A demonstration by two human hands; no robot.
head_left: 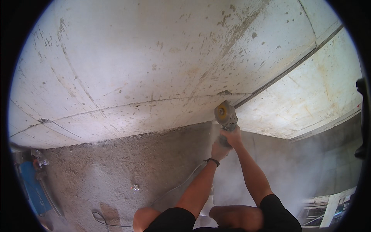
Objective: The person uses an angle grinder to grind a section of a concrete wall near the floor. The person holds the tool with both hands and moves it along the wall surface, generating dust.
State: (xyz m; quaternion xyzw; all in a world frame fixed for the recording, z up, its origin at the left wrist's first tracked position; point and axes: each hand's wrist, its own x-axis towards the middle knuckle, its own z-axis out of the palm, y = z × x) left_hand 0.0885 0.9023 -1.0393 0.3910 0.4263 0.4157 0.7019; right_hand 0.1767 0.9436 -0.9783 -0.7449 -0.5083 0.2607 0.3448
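Observation:
An angle grinder [232, 118] with a yellow disc [221, 111] is held against the white concrete wall [154, 73], at the lower end of a long dark groove [290, 69] that runs up to the right. My left hand [220, 150] is closed on the grinder's rear body, a dark band around my wrist. My right hand [232, 136] grips the grinder just above it, nearer the disc. A cord [179, 181] runs over the floor below my hands. Pale dust hangs below and right of the tool.
The rough, dusty floor [85, 174] meets the wall's base. A blue tool or case [34, 185] with a hose lies at the far left. A crumpled scrap [135, 188] is on the floor. Pale boards [328, 208] surround a gridded opening at the lower right, and my bent knees show at the bottom.

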